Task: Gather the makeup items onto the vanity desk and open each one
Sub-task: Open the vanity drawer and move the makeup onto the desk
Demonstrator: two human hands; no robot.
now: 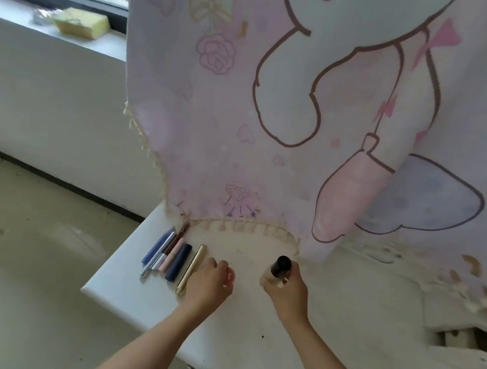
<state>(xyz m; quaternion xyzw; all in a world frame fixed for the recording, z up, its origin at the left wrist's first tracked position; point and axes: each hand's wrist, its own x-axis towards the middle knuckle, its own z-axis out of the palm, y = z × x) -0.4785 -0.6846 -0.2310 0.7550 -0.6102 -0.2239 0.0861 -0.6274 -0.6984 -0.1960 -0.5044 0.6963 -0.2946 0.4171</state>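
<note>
On the white vanity desk (126, 280) several slim makeup items lie side by side: a blue pencil (156, 246), a silver pen (156, 257), a brown pencil (178, 233), a pink tube (172, 254), a navy tube (178, 263) and a gold tube (192, 268). My left hand (207, 282) rests just right of the gold tube, fingers curled round a small pink item (230, 276). My right hand (285, 289) holds a beige foundation bottle (271, 274) with a black cap (283, 262), upright above the desk.
A large pink cartoon-print cloth (273, 112) with a tasselled hem hangs over the back of the desk. A yellow sponge (82, 21) lies on the window sill at upper left. The floor (27, 252) lies left of the desk edge.
</note>
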